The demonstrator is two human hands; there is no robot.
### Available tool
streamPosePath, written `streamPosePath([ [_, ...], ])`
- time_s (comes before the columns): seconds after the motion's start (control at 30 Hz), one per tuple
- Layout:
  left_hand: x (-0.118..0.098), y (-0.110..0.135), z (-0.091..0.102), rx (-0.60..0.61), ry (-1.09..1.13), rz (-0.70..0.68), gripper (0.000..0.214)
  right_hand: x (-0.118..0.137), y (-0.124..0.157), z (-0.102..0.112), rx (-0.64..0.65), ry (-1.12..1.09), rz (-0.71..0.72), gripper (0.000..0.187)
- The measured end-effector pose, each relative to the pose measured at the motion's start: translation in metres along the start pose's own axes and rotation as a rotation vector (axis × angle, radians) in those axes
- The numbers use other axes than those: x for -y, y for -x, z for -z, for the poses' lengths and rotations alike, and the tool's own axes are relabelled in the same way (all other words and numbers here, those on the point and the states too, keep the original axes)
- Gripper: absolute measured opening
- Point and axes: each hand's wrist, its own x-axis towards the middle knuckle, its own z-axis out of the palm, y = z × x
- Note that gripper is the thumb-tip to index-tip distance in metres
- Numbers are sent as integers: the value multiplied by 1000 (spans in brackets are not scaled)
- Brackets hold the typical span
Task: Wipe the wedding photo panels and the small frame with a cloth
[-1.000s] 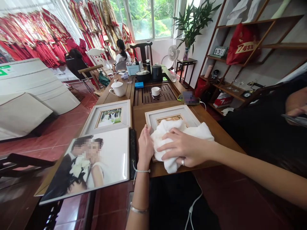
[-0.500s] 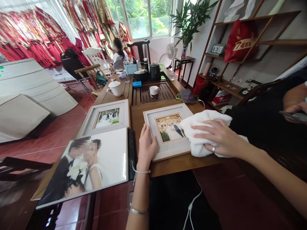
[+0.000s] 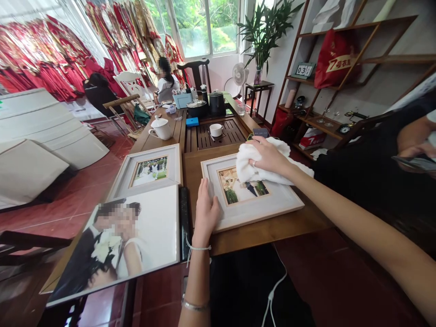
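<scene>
A white-framed photo lies flat on the wooden table in front of me. My left hand rests flat on the frame's near left corner, fingers stretched out, holding it down. My right hand presses a bunched white cloth onto the frame's far right part, fingers curled over the cloth. The cloth covers the top right of the picture.
A second framed photo and a large unframed wedding print lie to the left. Farther back stand a tea tray, a white cup, a teapot and a kettle. A person sits at the far end. Another person's dark sleeve is at right.
My right hand has carried the cloth from the frame's near part out to the right and then up to its far right corner. The picture is now mostly uncovered. My left hand stayed put.
</scene>
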Motion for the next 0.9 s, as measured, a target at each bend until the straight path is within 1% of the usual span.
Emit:
streamPosePath([
  [0.07,-1,0,0,0,13,-10,63,18,-9,-11,12,-50,-20,55],
  [0.1,-2,0,1,1,17,-11,62,29,-10,-16,42,-78,-2,52],
  [0.17,-2,0,1,-1,22,0,62,51,-7,-22,131,-127,79,48],
  [0.27,-1,-1,0,11,37,22,62,77,14,-20,272,-190,257,46],
  [0.33,0,0,-1,17,49,28,63,84,34,-10,335,-196,344,45],
  [0.4,0,0,-1,20,50,28,63,81,53,3,351,-172,377,44],
  [0.47,0,1,-2,24,39,27,63,71,68,16,330,-79,356,41],
  [0.53,-1,1,-1,34,29,20,63,59,75,25,300,51,286,38],
  [0.6,-2,1,0,41,24,7,62,49,74,27,273,155,200,38],
  [0.67,-3,0,0,45,20,-7,62,43,65,23,260,215,135,38],
  [0.77,-3,0,0,46,8,-22,61,44,45,9,260,255,80,38],
  [0.83,-2,0,0,48,0,-30,61,48,31,-1,264,226,79,38],
  [0.9,-1,0,-1,48,-7,-39,60,54,23,-8,278,140,119,39],
])
